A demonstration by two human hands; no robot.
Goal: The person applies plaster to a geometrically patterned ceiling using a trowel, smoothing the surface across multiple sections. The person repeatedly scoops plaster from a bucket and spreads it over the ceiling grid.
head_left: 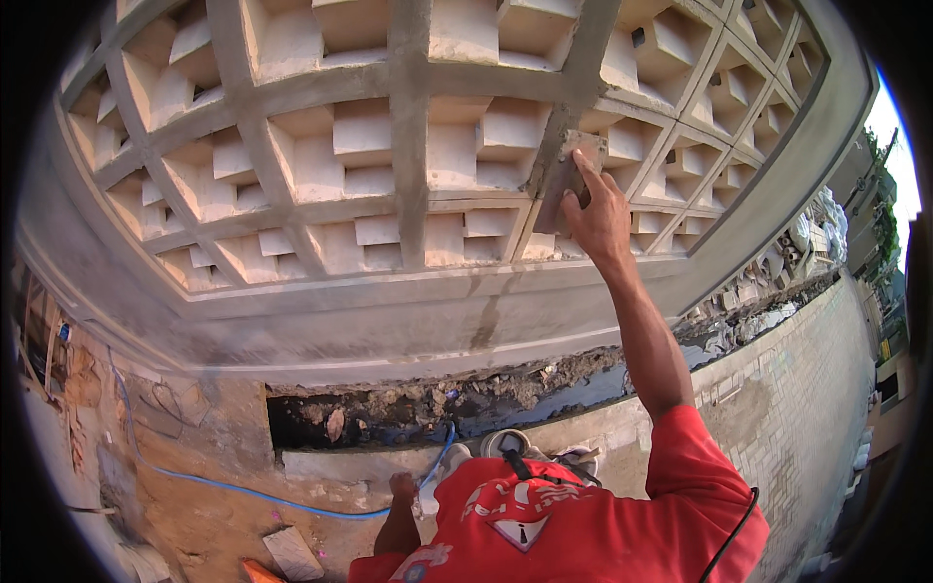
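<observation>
the right hand (600, 222) is raised to the patterned wall (413, 160), its arm stretched up and forward, and it holds a flat trowel (558, 190) against one of the grey ribs (586, 73) between the hollow blocks. the trowel lies just to the left of the fingers, touching them, with its long axis slanting from upper right to lower left — much the same line as the rib. the index finger reaches out over the upper part of the plate and the thumb sits lower, near its right edge, so the tool is gripped from its right side. the remaining fingers look bent, but what they close on is hidden.

the right arm is by far the nearer one. the left hand (401, 486) hangs low by the body, well apart from the trowel and just beside the blue hose (282, 503); its fingers are too small to read, so i cannot tell whether they are curled or loose — nothing shows clearly in it.

below the rib, a damp streak (486, 321) runs down the plain lower wall. between that wall and the person lies a ditch (389, 413) with dark soil, and a paved path (768, 413) runs off to the right.
</observation>
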